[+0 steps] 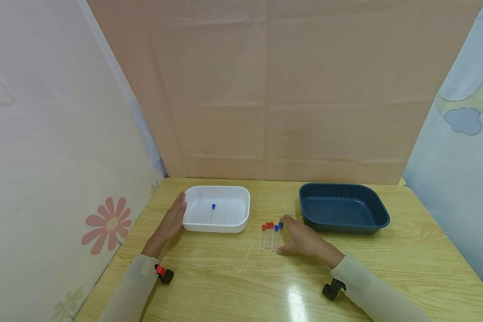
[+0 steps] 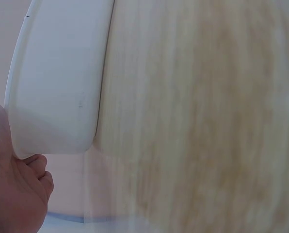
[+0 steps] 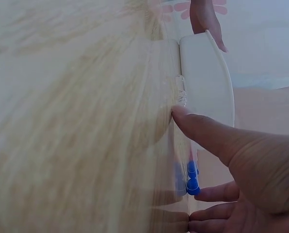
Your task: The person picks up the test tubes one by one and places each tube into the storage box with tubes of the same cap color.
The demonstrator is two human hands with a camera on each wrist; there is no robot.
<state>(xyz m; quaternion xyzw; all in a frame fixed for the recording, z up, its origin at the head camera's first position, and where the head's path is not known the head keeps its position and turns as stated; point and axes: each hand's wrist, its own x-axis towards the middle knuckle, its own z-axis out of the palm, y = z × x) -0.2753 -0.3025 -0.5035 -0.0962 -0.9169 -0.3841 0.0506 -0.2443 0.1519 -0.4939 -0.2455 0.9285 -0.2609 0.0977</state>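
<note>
A white plastic tub (image 1: 235, 226) stands at the left, and one blue-capped tube (image 1: 213, 207) lies inside it. My left hand (image 1: 175, 216) rests along the tub's left end with straight fingers. To the right of the tub lies a row of slim clear tubes, with red caps (image 1: 267, 225) on the left and blue caps (image 1: 276, 228) on the right. My right hand (image 1: 303, 238) is beside the rightmost tube, thumb and fingers spread apart. In the right wrist view the fingertips are right at a blue cap (image 3: 192, 187), and the thumb is near the tubes' clear ends (image 3: 181, 90).
A dark blue tub (image 1: 344, 228) stands right of the tubes, just behind my right hand. The wood-grain table (image 1: 225, 286) backs onto a tan sheet (image 1: 285, 112). Patterned curtains (image 1: 64, 156) hang at both sides.
</note>
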